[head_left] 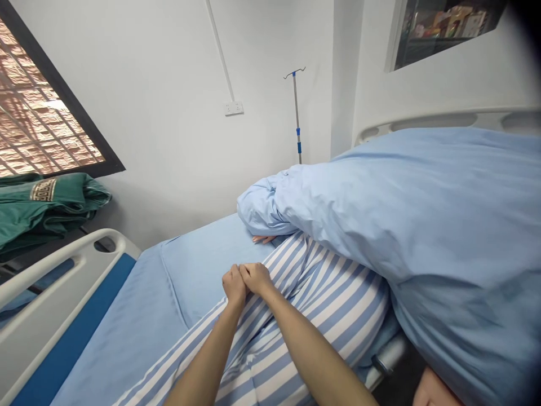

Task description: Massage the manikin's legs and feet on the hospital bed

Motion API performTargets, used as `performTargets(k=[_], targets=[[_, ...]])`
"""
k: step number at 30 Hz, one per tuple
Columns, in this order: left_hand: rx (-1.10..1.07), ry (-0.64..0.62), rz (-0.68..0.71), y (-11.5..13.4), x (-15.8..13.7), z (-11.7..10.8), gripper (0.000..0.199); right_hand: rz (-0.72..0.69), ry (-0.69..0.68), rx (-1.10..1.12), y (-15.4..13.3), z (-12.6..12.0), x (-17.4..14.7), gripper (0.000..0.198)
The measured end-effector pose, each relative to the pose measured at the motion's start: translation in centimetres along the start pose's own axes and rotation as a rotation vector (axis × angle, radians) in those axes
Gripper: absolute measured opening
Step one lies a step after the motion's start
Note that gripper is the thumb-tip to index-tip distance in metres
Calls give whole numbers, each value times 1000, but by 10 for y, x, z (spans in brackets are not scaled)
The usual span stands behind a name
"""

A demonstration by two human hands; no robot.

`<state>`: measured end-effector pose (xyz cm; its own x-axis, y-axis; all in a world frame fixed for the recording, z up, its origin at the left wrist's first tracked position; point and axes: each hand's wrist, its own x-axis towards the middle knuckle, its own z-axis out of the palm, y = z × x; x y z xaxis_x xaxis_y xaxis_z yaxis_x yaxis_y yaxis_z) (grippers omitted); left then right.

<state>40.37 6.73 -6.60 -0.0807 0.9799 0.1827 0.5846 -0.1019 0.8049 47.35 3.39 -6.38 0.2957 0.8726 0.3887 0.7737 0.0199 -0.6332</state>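
Note:
My left hand is closed in a fist at the edge of blue-and-white striped pyjama trousers. Right beside it, touching it, my right hand is also closed. Both seem to grip the striped cloth, though the fingertips are hidden beneath the hands. The trousers cover a lying figure and run toward the lower left. A light blue quilt is bunched over the figure's upper part. From under its edge, the fingers of another hand show on the bed.
The bed has a light blue sheet, a white and blue end board at left and a pale board behind the quilt. A drip stand rises by the wall. Folded green cloth lies under the window.

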Motion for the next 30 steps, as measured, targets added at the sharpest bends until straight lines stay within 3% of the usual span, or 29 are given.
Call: performTargets(k=[4,8,13,16,18,21,24,30], targets=[[-87,26,69,15,2,11,44,95,62,187,7,-1,7,54],[135,-15,113,16,-9,19,43,168,134,285,12,2,9,55],[329,-68,181,8,-10,18,30,181,71,77,1,-1,10,49],[382,-89,224,7,-8,17,23,82,-21,-87,-1,-13,15,43],[329,-89,176,7,-9,18,30,30,-58,-118,3,-20,17,42],[196,-63,106,8,-11,19,45,80,-32,-100,14,-21,15,43],[135,-64,121,17,-9,21,46,126,25,-13,23,-16,16,43],[81,-90,240,51,-8,41,49,216,206,408,41,-15,32,50]])
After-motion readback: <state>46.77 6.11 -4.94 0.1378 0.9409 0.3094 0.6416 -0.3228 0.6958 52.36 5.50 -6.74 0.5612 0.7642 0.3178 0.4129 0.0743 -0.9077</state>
